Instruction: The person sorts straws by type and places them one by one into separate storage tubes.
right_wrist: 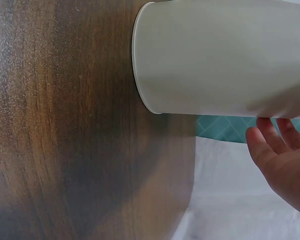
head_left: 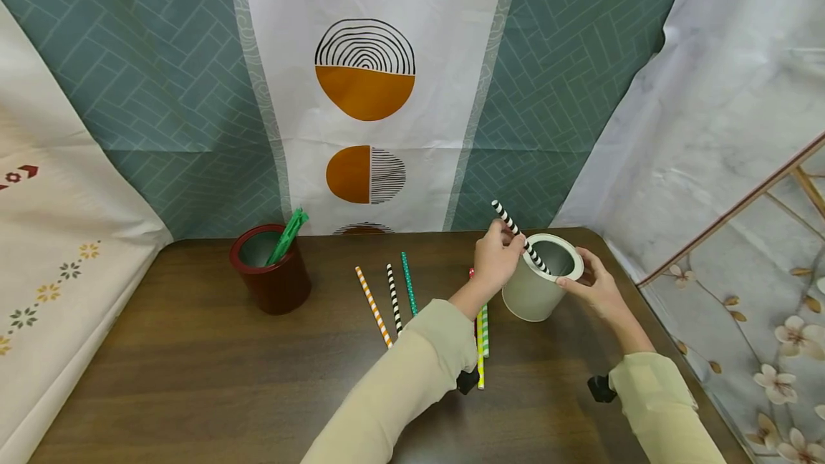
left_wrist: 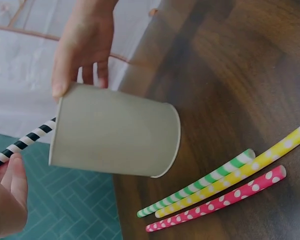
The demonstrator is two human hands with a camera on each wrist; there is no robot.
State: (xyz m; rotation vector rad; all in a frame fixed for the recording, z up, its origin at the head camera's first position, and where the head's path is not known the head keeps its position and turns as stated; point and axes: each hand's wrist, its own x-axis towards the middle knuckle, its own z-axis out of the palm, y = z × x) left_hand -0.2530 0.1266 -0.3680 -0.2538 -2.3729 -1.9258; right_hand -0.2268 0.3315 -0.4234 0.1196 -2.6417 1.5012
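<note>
My left hand (head_left: 493, 263) pinches a black-and-white striped paper straw (head_left: 507, 218) between thumb and fingers. The straw leans, its lower end inside the mouth of an off-white pot (head_left: 531, 293) that stands upright at the table's right. On the pot's right side, my right hand (head_left: 601, 291) holds it near the rim, thumb at the front edge and fingers along the far side. The right wrist view shows the fingertips (right_wrist: 264, 122) against the pot's wall. Beside the pot lie a green-striped straw (left_wrist: 200, 182), a yellow dotted straw (left_wrist: 235, 175) and a red dotted straw (left_wrist: 220, 202).
On the left of the table (head_left: 193, 378) stands a dark red pot (head_left: 273, 288) with green straws (head_left: 288, 236) in it. Mid-table lie an orange-striped straw (head_left: 372, 304), another black-and-white straw (head_left: 394, 296) and a teal dotted straw (head_left: 409, 281), partly behind my left sleeve.
</note>
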